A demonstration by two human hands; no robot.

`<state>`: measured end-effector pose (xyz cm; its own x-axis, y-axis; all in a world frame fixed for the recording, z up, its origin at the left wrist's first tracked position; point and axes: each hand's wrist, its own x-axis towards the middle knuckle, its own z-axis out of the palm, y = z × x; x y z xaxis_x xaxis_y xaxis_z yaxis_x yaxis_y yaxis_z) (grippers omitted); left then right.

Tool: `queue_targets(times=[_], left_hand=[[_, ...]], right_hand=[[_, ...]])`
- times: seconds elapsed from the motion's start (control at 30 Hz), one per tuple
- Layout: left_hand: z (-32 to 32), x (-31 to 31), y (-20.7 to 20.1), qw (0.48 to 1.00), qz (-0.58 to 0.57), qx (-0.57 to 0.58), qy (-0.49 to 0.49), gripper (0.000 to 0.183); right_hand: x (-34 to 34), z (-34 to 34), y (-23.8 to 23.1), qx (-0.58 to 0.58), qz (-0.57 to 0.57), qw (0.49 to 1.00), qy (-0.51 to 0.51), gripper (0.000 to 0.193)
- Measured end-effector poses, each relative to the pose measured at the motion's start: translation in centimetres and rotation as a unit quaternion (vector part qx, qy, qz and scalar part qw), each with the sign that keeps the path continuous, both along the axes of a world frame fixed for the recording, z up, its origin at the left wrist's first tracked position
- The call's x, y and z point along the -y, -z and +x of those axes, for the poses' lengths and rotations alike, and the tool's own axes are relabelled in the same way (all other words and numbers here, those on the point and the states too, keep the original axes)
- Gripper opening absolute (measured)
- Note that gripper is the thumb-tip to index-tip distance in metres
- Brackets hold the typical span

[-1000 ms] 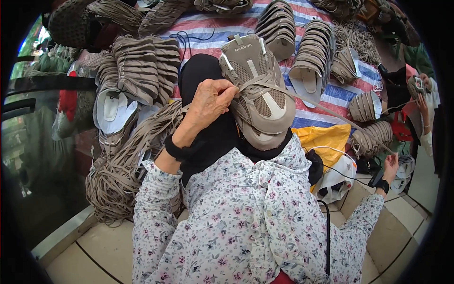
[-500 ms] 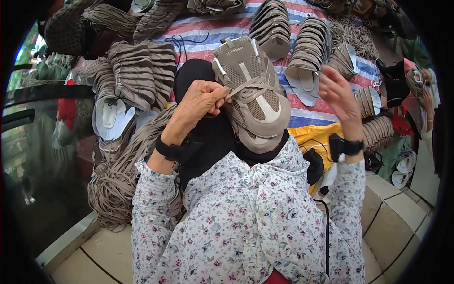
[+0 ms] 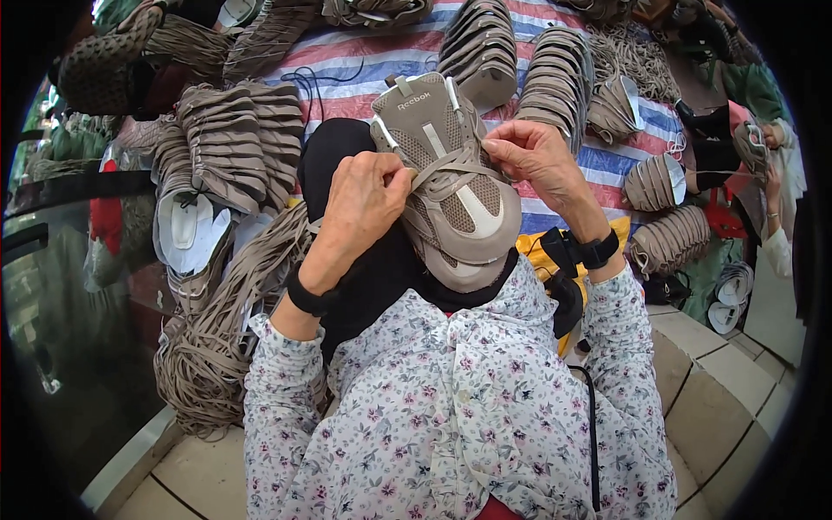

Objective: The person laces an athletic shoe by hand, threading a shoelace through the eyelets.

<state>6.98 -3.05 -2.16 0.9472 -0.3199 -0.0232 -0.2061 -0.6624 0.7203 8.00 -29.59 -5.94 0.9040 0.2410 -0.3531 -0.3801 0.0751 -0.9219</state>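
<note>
A striped tarp (image 3: 364, 65) in red, white and blue spreads across the far half of the scene, covered with shoe parts. Stacks of taupe shoe uppers (image 3: 230, 130) sit far left, and more stacks (image 3: 555, 78) line up far right. At near left, a big bundle of taupe laces (image 3: 217, 347) spills down toward the tiled floor (image 3: 719, 390). At the right edge, another person's hand (image 3: 770, 178) shows beside smaller stacks.

Your floral-print sleeves (image 3: 451, 407) fill the near middle, with a black cloth (image 3: 364, 260) draped over your lap. On that cloth, in the centre of the scene, rests a taupe sneaker (image 3: 451, 182), toe pointing near you, heel far, its laced top facing up.

Your left hand (image 3: 364, 204) is at the sneaker's left side, its grip clenched on a lace (image 3: 451, 169) where it crosses the tongue; a black wristband (image 3: 308, 299) circles that wrist. Your right hand (image 3: 533, 156) is at the sneaker's far right side, its grip pinching the other end of the lace between thumb and fingertips (image 3: 494, 143); a black watch (image 3: 598, 251) sits on that wrist. Both hands touch the shoe, one on each side, with the lace drawn across between them.
</note>
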Motion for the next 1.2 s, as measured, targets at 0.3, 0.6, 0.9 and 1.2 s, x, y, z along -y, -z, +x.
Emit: queue_targets(times=[0.3, 0.6, 0.9, 1.2], left_hand=[[-0.4, -0.7, 0.9, 0.987, -0.084, -0.137, -0.025, 0.027], [-0.5, -0.5, 0.9, 0.982, -0.113, -0.147, -0.031, 0.027], [-0.5, -0.4, 0.9, 0.985, -0.1, -0.14, -0.029, 0.027], [-0.6, -0.2, 0.8, 0.984, -0.113, -0.136, -0.03, 0.027]], right_hand=[[0.0, -0.4, -1.2, 0.012, 0.061, 0.998, 0.017, 0.014], [-0.3, -0.3, -1.6, 0.009, 0.07, 0.997, 0.024, 0.012], [-1.0, -0.1, -1.5, 0.069, 0.003, 0.997, 0.046, 0.012], [-2.4, 0.6, -1.9, 0.28, -0.16, 0.946, 0.02, 0.01]])
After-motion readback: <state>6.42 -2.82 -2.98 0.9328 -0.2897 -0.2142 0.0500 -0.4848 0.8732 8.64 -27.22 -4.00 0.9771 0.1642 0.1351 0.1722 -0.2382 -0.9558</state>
